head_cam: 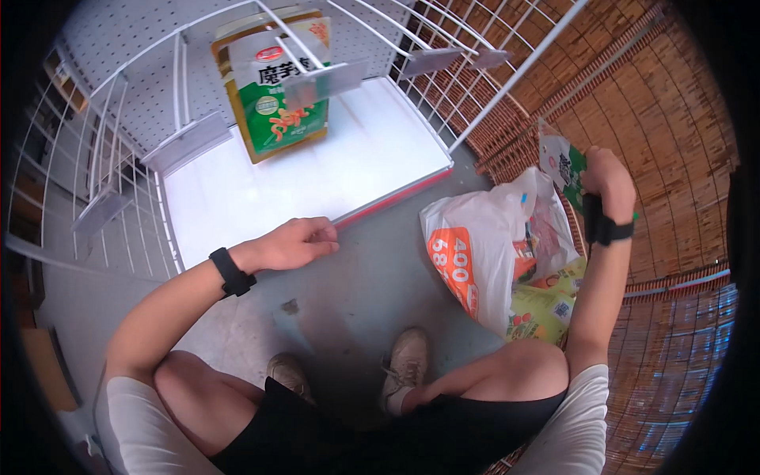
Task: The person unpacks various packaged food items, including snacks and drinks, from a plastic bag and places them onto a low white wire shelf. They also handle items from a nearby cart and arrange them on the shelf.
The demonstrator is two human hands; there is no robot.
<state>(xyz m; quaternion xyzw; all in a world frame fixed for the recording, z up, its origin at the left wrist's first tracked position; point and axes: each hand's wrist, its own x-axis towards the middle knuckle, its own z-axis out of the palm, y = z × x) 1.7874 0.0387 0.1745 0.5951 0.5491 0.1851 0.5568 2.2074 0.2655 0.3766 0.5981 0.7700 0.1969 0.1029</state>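
My right hand (607, 178) grips a green-and-white snack pouch (561, 163), raised beside the top of a white plastic shopping bag (469, 255). Part of that pouch is hidden behind my fingers. Inside the bag lie yellow-green packets (540, 309) and a red packet (523, 258). My left hand (294, 243) holds nothing; its fingers are loosely bent, close to the front edge of a white shelf board (380, 148). On that board, towards the back, stands a group of green, white and gold snack pouches (282, 113), upright and one behind another.
White wire racks (113, 178) fence the shelf on both sides. Clear plastic label holders (326, 83) hang on the wires, one in front of the pouches. A woven bamboo screen (671, 119) stands at the right. My shoes (409, 359) rest on the grey floor (350, 297).
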